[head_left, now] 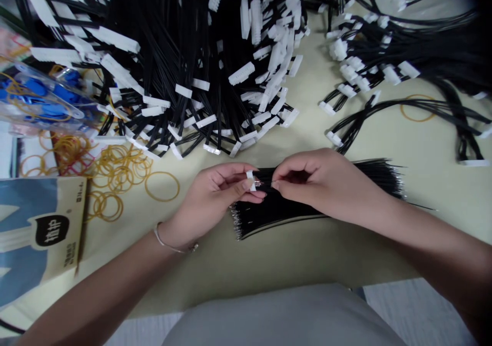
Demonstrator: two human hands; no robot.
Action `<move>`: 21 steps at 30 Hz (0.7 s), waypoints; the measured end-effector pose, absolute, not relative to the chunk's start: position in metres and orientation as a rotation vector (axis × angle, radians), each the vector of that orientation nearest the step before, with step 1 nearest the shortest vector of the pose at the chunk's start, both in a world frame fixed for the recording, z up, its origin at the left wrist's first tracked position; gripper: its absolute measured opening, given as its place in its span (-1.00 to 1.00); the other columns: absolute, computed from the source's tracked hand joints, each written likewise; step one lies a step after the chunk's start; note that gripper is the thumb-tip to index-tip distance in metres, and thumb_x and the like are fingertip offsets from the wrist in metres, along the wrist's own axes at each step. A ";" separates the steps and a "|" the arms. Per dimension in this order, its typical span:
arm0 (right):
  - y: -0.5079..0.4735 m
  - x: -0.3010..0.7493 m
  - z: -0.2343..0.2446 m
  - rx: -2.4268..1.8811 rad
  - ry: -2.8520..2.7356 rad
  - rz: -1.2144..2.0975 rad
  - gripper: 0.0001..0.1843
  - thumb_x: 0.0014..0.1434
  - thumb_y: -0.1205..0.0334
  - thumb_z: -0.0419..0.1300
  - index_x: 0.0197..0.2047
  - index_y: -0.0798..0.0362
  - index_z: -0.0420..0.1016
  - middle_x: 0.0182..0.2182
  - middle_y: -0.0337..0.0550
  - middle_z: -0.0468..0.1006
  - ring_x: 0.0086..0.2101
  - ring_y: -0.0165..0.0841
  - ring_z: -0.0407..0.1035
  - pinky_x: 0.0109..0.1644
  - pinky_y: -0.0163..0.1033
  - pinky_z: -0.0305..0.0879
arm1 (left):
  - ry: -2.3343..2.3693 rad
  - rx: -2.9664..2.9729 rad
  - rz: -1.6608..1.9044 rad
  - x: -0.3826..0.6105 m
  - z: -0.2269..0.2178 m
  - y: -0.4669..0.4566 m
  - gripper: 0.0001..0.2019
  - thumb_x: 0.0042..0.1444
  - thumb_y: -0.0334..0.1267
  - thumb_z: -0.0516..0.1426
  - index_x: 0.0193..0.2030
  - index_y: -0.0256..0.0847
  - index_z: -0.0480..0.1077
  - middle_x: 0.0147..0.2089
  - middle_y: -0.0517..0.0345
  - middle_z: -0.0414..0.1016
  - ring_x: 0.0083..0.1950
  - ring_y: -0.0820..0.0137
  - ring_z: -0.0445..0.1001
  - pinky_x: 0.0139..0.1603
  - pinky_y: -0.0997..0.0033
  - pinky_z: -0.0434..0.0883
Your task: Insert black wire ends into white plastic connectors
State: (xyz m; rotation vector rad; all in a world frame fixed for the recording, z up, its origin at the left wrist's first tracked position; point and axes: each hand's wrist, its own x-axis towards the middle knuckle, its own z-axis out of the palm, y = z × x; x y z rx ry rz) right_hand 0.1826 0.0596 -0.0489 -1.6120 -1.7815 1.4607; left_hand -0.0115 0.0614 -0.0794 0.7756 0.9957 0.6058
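White connector (251, 181) held at the end of black wires (277, 210)

A person's left hand (219, 188) clamped the small white connector between thumb and fingers, near the left end of a loose bundle of black wires on a pale table (292, 264). Thin metal tips (259, 183) showed just beside the connector, on the side facing the right hand (321, 179). That hand's thumb and forefinger met in a pinch over the bundle; whether a strand sat between them could not be told. A thin bracelet (169, 246) circled the left wrist.

Beyond the hands, a large heap of black cables (165, 38) with white plugs spread across the table, and a second cable pile (415, 54) lay to the right, near a lone rubber band (417, 97). Yellow rubber bands (123, 164) lay scattered to the left, between a clear bag (46, 100) containing blue items and a blue-and-tan packet (54, 233) with a black label.
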 end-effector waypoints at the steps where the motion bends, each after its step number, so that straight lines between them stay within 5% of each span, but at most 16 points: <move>1: 0.059 0.182 -0.049 -1.616 -1.783 1.461 -0.89 0.01 0.33 0.16 -0.46 0.05 0.52 -0.59 -0.33 0.46 -0.58 -0.53 0.25 -0.54 -0.40 0.12 | 1.003 0.781 0.604 -0.011 -0.080 0.061 -0.81 0.05 -0.33 0.23 -0.16 -0.26 0.43 -0.31 0.21 0.56 -0.33 0.46 0.58 -0.23 0.52 0.55; 21: 0.060 0.183 -0.051 -1.548 -1.861 1.448 -0.89 0.00 0.37 0.16 -0.48 0.07 0.50 -0.59 -0.34 0.44 -0.56 -0.53 0.26 -0.51 -0.40 0.14 | 0.988 0.761 0.632 -0.012 -0.084 0.061 -0.77 0.01 -0.33 0.25 -0.16 -0.29 0.43 -0.32 0.17 0.55 -0.33 0.43 0.58 -0.23 0.46 0.56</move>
